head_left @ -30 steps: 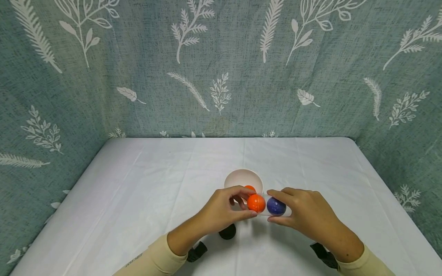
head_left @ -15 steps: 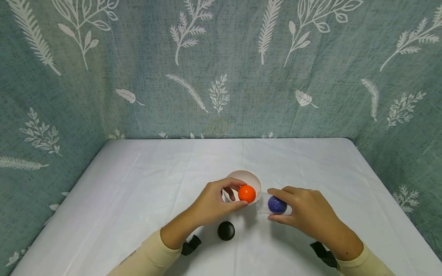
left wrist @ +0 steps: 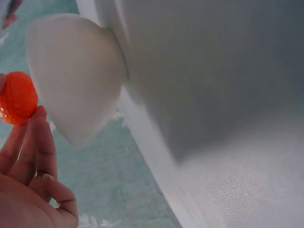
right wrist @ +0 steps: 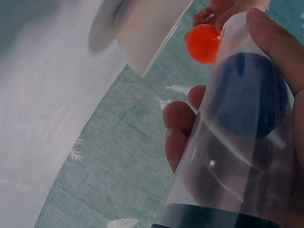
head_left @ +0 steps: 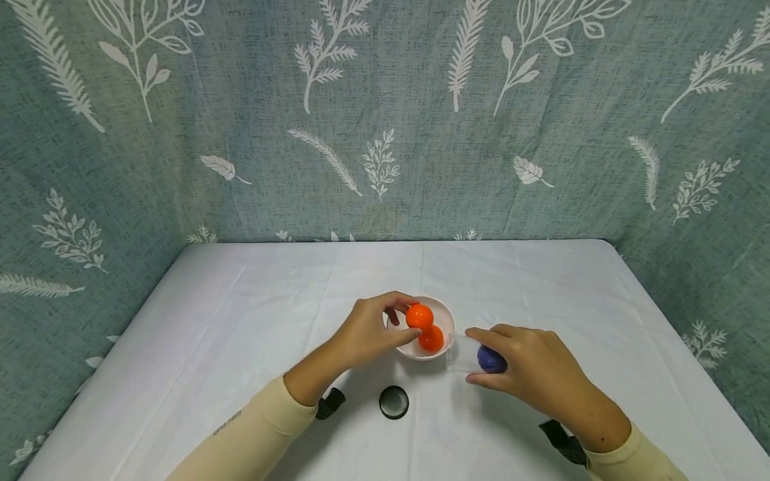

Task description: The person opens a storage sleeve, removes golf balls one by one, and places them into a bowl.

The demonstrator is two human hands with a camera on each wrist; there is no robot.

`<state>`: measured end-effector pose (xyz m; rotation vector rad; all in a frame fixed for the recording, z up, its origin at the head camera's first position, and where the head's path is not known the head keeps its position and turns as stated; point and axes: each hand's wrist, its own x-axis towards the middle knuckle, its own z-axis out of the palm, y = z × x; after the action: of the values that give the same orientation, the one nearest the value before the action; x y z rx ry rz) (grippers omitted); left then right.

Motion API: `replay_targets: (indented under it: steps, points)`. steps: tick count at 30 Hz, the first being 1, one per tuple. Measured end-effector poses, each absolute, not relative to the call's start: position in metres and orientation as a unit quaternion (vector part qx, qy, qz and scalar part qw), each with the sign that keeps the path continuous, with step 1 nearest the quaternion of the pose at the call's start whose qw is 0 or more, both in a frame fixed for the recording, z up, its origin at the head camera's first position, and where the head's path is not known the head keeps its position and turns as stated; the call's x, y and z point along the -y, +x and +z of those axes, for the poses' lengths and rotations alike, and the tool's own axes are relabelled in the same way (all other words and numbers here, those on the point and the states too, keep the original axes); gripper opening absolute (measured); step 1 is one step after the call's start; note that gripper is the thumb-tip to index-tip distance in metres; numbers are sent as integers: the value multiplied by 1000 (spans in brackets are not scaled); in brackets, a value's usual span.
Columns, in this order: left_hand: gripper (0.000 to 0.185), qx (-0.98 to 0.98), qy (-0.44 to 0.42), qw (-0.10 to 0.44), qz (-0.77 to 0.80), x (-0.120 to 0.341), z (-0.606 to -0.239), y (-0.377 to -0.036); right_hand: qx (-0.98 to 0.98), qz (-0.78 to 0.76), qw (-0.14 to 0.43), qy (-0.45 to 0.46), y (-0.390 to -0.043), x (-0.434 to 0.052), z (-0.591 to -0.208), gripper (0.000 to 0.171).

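One orange ball (head_left: 431, 339) lay in the bowl (head_left: 448, 319). Left hand (head_left: 367, 331) pinched a second ball (head_left: 419, 315) above it. Right hand (head_left: 529, 367) gripped the tube (head_left: 464, 354); blue ball (head_left: 492, 360) remained inside.

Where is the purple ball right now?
In the head view, the purple ball sits inside the clear tube held by the right hand, just right of the white bowl.

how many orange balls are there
2. One orange ball is pinched in the left hand over the white bowl; the other orange ball lies in the bowl. More could be hidden.
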<state>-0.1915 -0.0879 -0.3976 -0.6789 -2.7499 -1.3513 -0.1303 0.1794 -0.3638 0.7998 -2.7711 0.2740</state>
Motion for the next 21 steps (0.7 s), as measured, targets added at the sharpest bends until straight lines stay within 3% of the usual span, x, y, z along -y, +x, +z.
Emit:
replay_targets:
  steps: [10, 21]
  points:
    - [40, 908, -216, 22, -359, 84, -399, -204, 951, 94, 116, 272, -131, -179, -363, 58]
    - [41, 933, -225, 35, -277, 77, -405, -213, 937, 108, 151, 294, -132, -182, -367, 58]
